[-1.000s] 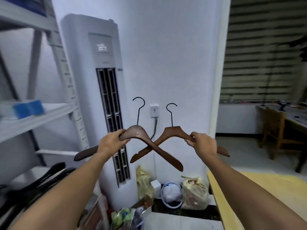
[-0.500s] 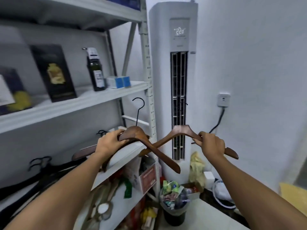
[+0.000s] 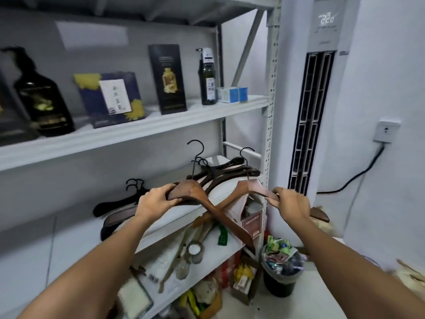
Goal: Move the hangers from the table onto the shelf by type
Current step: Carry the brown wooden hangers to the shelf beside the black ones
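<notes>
My left hand [image 3: 155, 201] grips a brown wooden hanger [image 3: 213, 208] by its left arm, its black hook upright. My right hand [image 3: 291, 204] grips a second brown wooden hanger [image 3: 249, 188] by its right arm. The two hangers cross in front of the grey middle shelf [image 3: 207, 204]. On that shelf lie several dark wooden hangers [image 3: 227, 171] at the right end and several black hangers [image 3: 119, 203] further left.
The upper shelf [image 3: 138, 134] carries dark bottles, boxes and a small blue carton. The lower shelf holds brushes and clutter. A white tower air conditioner [image 3: 312, 100] stands right of the shelf post [image 3: 271, 111]. A full black bin [image 3: 279, 268] sits on the floor.
The view has swung left from the air conditioner to the shelf unit. Both hands carried the two wooden hangers along, now in front of the middle shelf.
</notes>
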A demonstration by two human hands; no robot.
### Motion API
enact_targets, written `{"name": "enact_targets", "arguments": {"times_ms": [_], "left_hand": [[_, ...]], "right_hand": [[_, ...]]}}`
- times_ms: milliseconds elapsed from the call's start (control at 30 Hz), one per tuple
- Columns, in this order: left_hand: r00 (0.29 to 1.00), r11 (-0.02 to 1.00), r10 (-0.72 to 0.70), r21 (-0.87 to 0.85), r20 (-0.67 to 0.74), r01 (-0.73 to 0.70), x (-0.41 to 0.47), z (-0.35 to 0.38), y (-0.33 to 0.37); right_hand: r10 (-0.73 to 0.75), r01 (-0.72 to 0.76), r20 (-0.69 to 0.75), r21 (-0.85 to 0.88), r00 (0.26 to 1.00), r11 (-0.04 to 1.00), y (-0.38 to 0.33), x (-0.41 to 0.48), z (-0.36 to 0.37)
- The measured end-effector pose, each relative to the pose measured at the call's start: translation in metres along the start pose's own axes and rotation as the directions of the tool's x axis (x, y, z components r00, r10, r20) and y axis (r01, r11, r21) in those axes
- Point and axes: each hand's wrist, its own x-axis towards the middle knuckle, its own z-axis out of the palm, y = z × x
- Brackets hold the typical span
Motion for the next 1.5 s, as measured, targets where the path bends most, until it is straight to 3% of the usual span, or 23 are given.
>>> {"name": "enact_targets", "arguments": {"times_ms": [567, 967, 1233, 1500], "left_hand": [[0.967, 0.968, -0.252, -0.016, -0.033, 0.252, -0.142, -0.088, -0.208], [0.830, 0.830, -0.539, 0.078, -0.143, 0.552, -0.230, -0.142, -0.344], [0.697, 0.721, -0.675, -0.014, -0.240, 0.693, -0.238, -0.159, -0.407], [0.706, 0.721, -0.643, 0.078, -0.296, 0.689, -0.186, -0.137, -0.417]], "right_hand": [[-0.299, 0.293, 0.043, 0.112, 0.953, 0.950, -0.225, -0.076, 0.030], [-0.474, 0.456, 0.137, 0.147, 0.870, 0.878, -0.327, -0.083, 0.070], [-0.538, 0.521, 0.206, 0.134, 0.817, 0.843, -0.378, -0.049, 0.087], [-0.666, 0.622, 0.157, 0.254, 0.729, 0.741, -0.414, -0.011, 0.103]]}}
